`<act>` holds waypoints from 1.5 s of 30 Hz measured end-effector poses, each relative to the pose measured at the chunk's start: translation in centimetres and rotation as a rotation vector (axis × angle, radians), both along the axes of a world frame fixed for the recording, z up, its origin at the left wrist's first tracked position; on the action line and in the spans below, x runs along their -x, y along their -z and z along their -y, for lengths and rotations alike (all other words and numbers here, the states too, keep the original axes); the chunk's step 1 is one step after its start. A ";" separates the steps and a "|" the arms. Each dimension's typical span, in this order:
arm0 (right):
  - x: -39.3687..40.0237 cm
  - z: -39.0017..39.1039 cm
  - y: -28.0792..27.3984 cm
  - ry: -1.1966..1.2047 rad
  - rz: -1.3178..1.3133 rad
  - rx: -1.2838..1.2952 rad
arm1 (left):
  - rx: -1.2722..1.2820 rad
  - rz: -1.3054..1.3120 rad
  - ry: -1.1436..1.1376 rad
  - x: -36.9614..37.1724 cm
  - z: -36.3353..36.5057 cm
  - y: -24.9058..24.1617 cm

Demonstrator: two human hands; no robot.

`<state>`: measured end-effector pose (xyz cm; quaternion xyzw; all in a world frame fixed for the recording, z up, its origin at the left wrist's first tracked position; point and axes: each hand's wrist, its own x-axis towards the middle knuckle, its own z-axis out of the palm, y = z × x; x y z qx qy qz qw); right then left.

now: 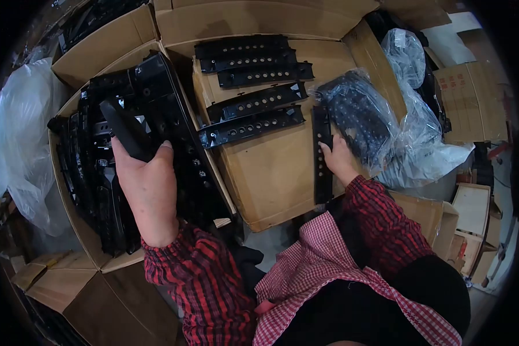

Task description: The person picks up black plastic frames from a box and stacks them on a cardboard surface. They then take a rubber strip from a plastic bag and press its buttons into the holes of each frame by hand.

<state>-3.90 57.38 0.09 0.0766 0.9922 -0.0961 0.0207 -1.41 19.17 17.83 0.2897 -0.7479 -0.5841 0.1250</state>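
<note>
My left hand [150,190] is closed around a smooth black plastic part [126,130], held above an open carton [121,262] full of black plastic parts [101,173]. My right hand [341,158] grips a long black strip with a row of holes [323,179], upright in the view at the right of a cardboard surface [265,184]. Several similar black perforated strips [254,128] lie on that cardboard, farther back. Beside my right hand sits a clear plastic bag [360,109] with dark pieces inside.
Crumpled clear plastic [427,155] lies to the right, near a closed cardboard box [470,104]. Another plastic bag [26,144] hangs at the far left. Raised carton flaps [259,20] border the back. A wooden tray [470,210] stands at the lower right.
</note>
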 end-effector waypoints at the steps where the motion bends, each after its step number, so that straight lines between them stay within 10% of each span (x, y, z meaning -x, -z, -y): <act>1: 0.3 -0.7 0.0 0.015 0.010 0.030 | -0.009 0.010 -0.008 0.0 -0.1 0.0; 11: 0.3 12.1 -1.2 -0.871 -0.187 0.253 | -0.025 0.003 0.002 -0.7 -1.7 -0.2; 17: 3.1 14.2 -3.8 -0.544 -0.337 0.427 | -0.058 0.022 0.012 -0.5 -2.3 0.6; 21: -0.2 15.3 -9.9 -0.300 0.551 1.747 | -0.072 -0.036 0.041 0.8 -3.4 1.5; 24: -1.7 16.5 -11.4 -0.595 0.254 1.220 | -0.072 -0.083 0.083 1.8 -4.8 1.8; 32: -6.4 8.4 -7.2 0.461 0.393 1.624 | -0.122 -0.081 0.025 2.2 -4.2 1.9; 37: -14.9 6.1 -4.5 0.800 0.702 1.379 | -0.520 -0.228 -0.096 2.3 -4.2 1.9; 45: -5.3 12.4 -0.9 0.522 0.722 1.562 | -0.740 -0.197 -0.132 1.4 -4.4 1.7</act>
